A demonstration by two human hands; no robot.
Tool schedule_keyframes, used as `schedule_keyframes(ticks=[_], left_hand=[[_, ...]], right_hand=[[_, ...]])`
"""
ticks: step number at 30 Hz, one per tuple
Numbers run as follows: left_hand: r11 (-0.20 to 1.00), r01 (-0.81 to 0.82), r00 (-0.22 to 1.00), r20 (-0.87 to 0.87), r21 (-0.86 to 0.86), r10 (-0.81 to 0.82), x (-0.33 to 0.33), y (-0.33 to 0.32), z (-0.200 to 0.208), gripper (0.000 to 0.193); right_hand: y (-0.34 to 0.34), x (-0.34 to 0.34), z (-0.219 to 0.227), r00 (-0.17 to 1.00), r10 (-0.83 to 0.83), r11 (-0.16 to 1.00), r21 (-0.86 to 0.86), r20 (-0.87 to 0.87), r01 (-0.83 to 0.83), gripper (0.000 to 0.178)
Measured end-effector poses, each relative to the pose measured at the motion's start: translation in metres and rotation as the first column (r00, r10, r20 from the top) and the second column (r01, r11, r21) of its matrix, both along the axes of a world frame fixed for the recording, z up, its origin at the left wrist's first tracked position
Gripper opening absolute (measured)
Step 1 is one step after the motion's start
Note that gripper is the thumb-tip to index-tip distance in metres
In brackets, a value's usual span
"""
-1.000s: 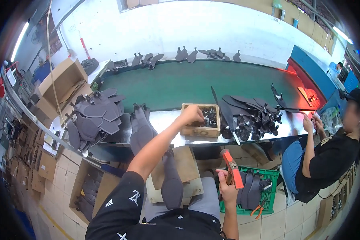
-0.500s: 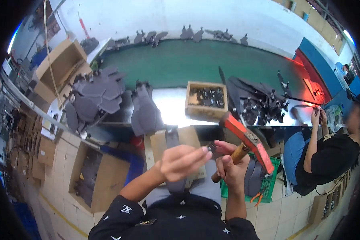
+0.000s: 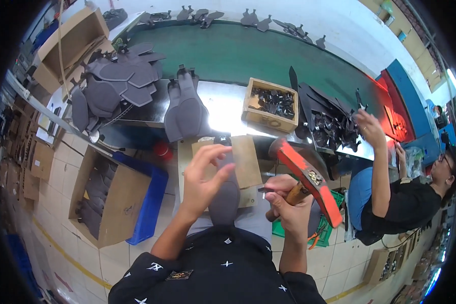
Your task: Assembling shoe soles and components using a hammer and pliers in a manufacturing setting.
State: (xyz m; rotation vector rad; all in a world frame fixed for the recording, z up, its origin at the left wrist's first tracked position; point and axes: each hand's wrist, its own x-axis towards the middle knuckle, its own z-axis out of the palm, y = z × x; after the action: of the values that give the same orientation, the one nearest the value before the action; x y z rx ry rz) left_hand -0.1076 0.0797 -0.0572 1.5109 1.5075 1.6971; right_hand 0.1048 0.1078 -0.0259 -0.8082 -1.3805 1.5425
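Note:
My left hand (image 3: 203, 178) is raised above the wooden board (image 3: 246, 162), its thumb and fingers apart and nothing between them. Under it, a long grey padded piece (image 3: 224, 202) with a rounded end lies over the board toward my lap. My right hand (image 3: 295, 215) is closed around the wooden handle of a hammer (image 3: 309, 180) with a red head, held tilted. The same hand pinches a small dark clip-like part (image 3: 264, 190) between thumb and fingers.
On the bench ahead are a wooden box (image 3: 271, 121) of small dark parts and grey padded pieces (image 3: 187, 109). A green belt (image 3: 228, 48) runs behind. An open carton (image 3: 129, 202) stands at left. At right, a co-worker (image 3: 405, 202) reaches toward dark parts (image 3: 334, 126).
My left hand has drawn away from my right hand to the left and opened; the small dark part stays in the right hand. The co-worker's hand has risen toward the pile. The view has shifted.

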Motion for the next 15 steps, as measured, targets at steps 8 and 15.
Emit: schedule_keyframes(ticks=[8,15], left_hand=[[0.965,0.216,0.97,-0.146,0.146,-0.195,0.016,-0.02,0.016,0.04],[0.963,0.144,0.986,-0.111,0.229,-0.121,0.008,-0.02,0.009,0.043]], right_hand=[[0.0,-0.024,-0.015,0.984,0.098,0.994,-0.034,-0.147,-0.104,0.014],[-0.001,-0.022,-0.002,0.972,0.173,0.94,-0.268,-0.162,-0.212,0.01]])
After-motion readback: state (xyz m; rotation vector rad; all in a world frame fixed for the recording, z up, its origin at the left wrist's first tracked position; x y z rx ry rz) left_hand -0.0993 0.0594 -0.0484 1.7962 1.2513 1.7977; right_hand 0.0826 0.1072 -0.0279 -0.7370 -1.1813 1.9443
